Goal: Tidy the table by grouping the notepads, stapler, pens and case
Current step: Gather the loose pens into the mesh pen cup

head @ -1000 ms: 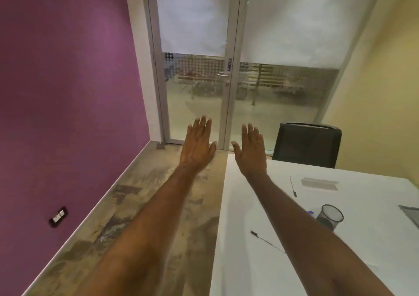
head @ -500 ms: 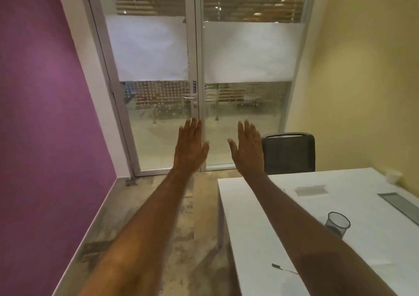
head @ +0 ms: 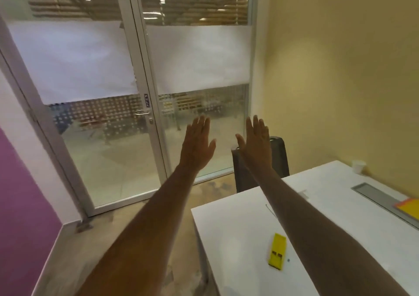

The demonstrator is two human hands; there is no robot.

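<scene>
View shift: vs 1 s ago, head has turned right and up; door now fills 10–12 o'clock, more worktop (head: 238,232) shows at 4–5 o'clock.
New in view: yellow stapler (head: 277,250) flat on worktop at 5 o'clock; orange-yellow notepad (head: 408,207) at 3 o'clock edge, cut off.
Gone from view: mesh cup and pens seen earlier, prob. hidden by right arm or out of frame.
Hands: left hand (head: 197,145) and right hand (head: 257,145) both spread flat, fingers together, raised in air, empty, near each other, apart.
Task meaning: nothing gripped yet; grouping not begun, I judge.
Edges: worktop's left edge runs just left of stapler; floor beyond.
Room: bare white surface around stapler; chair (head: 281,159) at far end.
</scene>
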